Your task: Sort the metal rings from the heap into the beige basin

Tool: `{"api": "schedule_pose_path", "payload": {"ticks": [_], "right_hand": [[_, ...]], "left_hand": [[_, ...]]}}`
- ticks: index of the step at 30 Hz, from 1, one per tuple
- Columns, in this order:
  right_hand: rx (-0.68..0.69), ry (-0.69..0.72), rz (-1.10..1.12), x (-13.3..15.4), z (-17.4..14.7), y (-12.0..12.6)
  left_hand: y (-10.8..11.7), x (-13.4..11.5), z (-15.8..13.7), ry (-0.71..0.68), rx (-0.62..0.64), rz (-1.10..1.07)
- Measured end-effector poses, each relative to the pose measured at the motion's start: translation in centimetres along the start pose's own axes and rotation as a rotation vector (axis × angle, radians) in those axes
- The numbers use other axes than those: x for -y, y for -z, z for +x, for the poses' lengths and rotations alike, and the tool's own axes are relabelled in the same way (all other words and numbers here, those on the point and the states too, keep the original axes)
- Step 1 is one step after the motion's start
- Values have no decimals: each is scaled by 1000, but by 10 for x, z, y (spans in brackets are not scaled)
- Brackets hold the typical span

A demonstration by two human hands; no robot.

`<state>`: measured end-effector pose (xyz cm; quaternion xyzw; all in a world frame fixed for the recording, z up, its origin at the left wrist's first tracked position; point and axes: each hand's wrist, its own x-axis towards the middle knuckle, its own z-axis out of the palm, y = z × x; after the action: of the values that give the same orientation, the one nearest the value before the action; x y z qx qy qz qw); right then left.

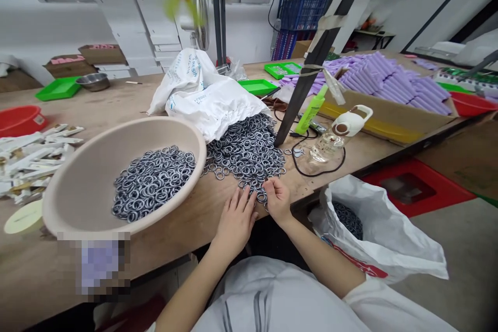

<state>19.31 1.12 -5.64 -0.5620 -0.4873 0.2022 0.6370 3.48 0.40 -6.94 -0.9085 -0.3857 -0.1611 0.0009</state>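
A heap of dark grey rings (249, 148) spills from the mouth of a white printed sack (210, 98) onto the wooden table. My left hand (235, 218) lies at the near edge of the heap, fingers stretched out and touching rings. Beside it, my right hand (278, 199) is closed in a pinch at the heap's right side; what sits between thumb and finger is too small to make out. To the left of the heap stands a large beige basin (81, 192), with many similar rings (155, 181) inside.
Right of my arm, an open white sack (389, 233) holds more dark rings. A dark post (311, 62) rises behind the heap, near a clear bottle (329, 145), a black cable and a green bottle (311, 111). White pieces (31, 161) lie left; purple pieces (385, 83) fill a carton.
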Motion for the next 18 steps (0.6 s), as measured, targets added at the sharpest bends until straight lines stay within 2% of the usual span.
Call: {"api": "schedule_pose_path", "payload": {"ticks": [3, 12, 18], "right_hand": [[-1, -22, 6, -5, 4, -1], [6, -78, 40, -10, 14, -13], [26, -96, 43, -11, 15, -15]], "left_hand": [[-5, 2, 2, 9, 13, -6], [-4, 16, 15, 43, -125, -87], [-9, 16, 15, 105, -154, -131]]}}
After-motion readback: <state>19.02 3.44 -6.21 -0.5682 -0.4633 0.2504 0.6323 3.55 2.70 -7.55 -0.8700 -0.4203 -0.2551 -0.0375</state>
